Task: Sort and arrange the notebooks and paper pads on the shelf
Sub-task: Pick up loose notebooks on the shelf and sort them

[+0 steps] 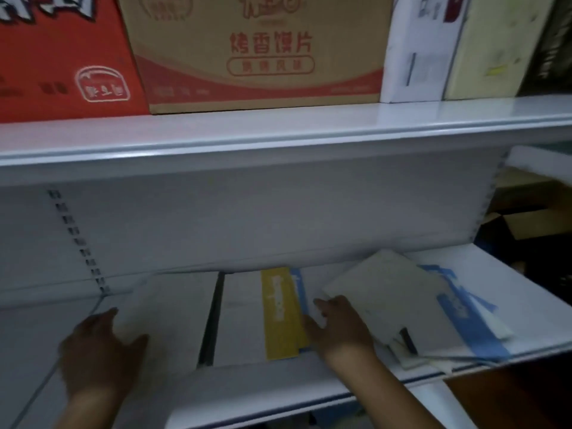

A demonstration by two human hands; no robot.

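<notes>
Head view: lower shelf (510, 274) carries the stationery. Left hand (99, 351) lies flat on a white pad (173, 311), fingers spread. Right hand (340, 326) rests on the near corner of a skewed grey notebook (387, 292) atop a loose pile; whether its fingers pinch, cannot tell. Yellow pad (280, 311) lies between. Step: squaring the pile. Next, likely: turn the grey notebook parallel to its neighbours.

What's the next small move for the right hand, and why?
Probably square the grey pad up with the row. The right hand grips its near corner, and it lies skewed over the blue-striped pads, while the yellow pad and white stack under the left hand lie straight.
</notes>
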